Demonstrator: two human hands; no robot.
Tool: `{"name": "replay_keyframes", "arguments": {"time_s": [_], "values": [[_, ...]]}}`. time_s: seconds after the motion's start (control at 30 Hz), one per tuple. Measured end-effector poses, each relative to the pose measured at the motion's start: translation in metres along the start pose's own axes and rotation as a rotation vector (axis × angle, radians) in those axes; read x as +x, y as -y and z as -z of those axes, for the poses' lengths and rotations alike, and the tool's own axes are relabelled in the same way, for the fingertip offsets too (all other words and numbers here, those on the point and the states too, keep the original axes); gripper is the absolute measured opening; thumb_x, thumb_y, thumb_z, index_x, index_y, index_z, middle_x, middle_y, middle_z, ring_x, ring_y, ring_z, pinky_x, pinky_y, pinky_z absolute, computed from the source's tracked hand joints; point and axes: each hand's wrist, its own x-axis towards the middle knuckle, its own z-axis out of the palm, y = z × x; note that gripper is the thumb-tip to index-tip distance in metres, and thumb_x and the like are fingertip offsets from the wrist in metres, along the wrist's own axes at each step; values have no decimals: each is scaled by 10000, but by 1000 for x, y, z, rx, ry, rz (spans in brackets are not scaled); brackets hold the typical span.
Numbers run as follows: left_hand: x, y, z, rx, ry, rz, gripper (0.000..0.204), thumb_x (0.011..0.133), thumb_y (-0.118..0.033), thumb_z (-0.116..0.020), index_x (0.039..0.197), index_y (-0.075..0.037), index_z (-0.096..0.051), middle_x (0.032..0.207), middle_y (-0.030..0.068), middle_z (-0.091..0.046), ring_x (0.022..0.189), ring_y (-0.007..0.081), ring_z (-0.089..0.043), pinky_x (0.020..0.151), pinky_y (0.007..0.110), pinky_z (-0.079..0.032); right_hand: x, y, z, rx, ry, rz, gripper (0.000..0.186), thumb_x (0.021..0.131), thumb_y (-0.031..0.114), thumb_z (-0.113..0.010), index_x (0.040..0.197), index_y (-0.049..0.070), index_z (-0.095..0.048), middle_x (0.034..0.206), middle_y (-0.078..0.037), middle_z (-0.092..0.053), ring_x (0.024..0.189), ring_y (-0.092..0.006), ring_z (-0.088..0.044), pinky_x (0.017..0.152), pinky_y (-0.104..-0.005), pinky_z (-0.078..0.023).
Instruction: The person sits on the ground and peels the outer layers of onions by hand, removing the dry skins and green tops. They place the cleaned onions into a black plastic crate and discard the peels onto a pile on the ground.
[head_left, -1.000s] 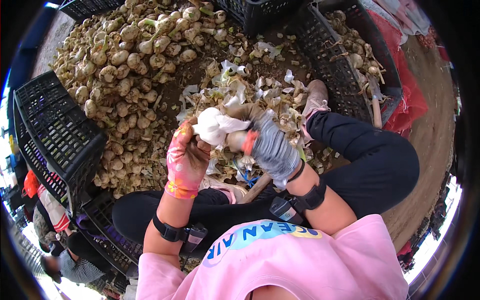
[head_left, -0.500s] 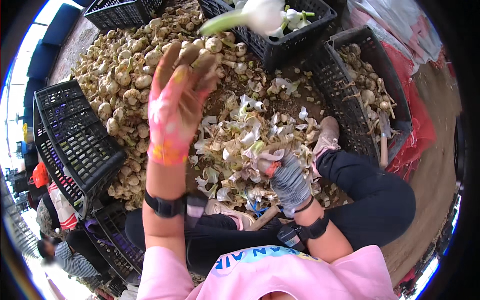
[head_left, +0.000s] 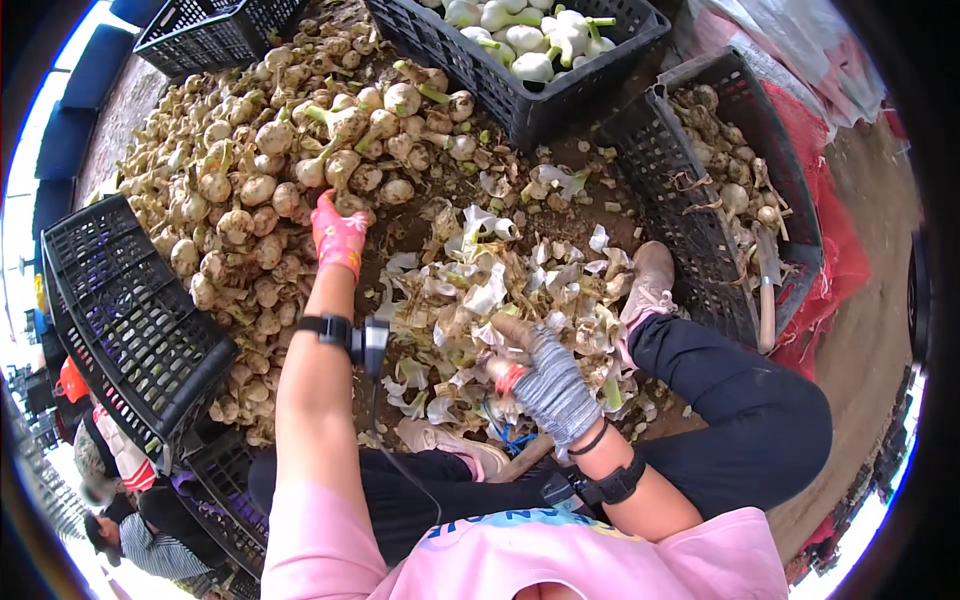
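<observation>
Your left fingers (head_left: pixel 326 212) touch remaining dirty bulbs (head_left: pixel 257 188), finished-looking white bulbs (head_left: pixel 531 67) lie beyond, and whether left or right fingers (head_left: pixel 513 330) pinch anything, I can't tell.

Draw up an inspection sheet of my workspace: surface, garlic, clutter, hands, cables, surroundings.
Surface: brown floor, littered.
Garlic: brown-stained bulbs heaped at left; white bulbs in the far black crate.
Clutter: loose peelings in front of the person; blue string near the feet.
Left hand: pink floral glove, at the heap's edge; grip unclear.
Right hand: grey glove, over the peelings; grip unclear.
Cables: thin black cable hanging from the left wrist device.
Surroundings: wooden-handled tool in the right crate; red mesh beyond; another person lower left.
</observation>
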Motion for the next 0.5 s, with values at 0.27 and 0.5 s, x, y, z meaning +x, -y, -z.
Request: {"name": "replay_keyframes", "arguments": {"time_s": [0.27,0.5], "values": [[-165,-67,87,-760,807,-91,578,660,-158,-642,1154,24,-404,1011,109,-500,912,178,-506,801,276,-411,-7,4,-1,55,-82,251,380,757,-17,-466,1131,38,-508,1065,-86,-558,949,-154,-531,832,-260,-417],[-223,-81,122,-384,481,-638,607,593,-97,-664,1137,8,-417,1062,162,-489,986,283,-501,859,325,-394,-27,17,-9,2,36,83,340,743,99,-600,1055,-16,-529,905,-76,-599,789,-125,-563,696,-259,-463]]}}
